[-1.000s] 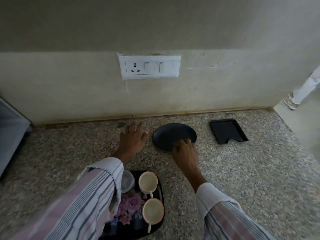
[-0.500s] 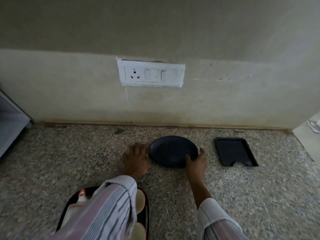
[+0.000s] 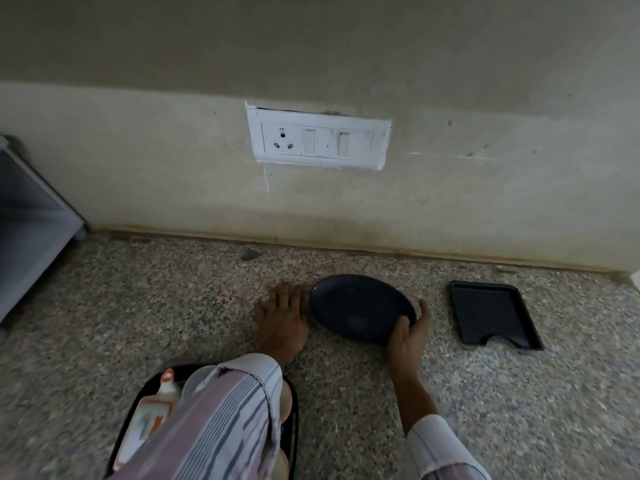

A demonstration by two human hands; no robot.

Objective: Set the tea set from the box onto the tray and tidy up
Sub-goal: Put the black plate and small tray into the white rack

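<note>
Tidying: right hand (image 3: 408, 332) gripping dark oval plate (image 3: 360, 308), left hand (image 3: 284, 318) flat on table (image 3: 138, 306); next, lifting plate.

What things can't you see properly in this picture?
All in the head view:
- The tray and most of the tea set: covered by the left sleeve and cut off by the bottom edge.
- The cups: only slivers show past the sleeve.
- The left hand: fingertips blurred, so contact with the dark plate is unclear.
- The right hand: fingers behind the plate's rim.
- The grey object: cut off by the left edge.
</note>
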